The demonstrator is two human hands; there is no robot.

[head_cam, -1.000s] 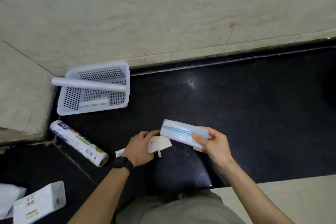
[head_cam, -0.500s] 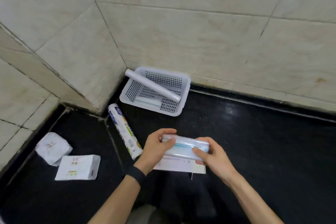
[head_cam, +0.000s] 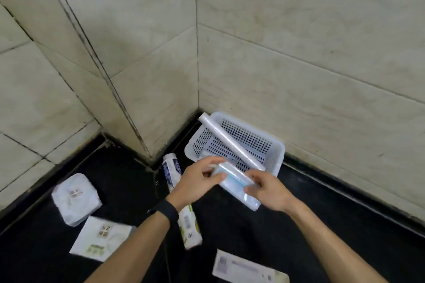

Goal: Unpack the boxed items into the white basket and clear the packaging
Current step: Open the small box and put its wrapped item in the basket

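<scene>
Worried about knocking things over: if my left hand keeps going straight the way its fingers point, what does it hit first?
Probably the white basket: the left hand points up and right over the wrapped pack it holds, toward the basket's near rim and the roll lying across it. Depth is unclear from this view.

Print on packets [head_cam: 103, 234] seemingly illegible

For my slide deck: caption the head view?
Both hands carry a clear-wrapped pale-blue pack toward the white perforated plastic basket.
</scene>
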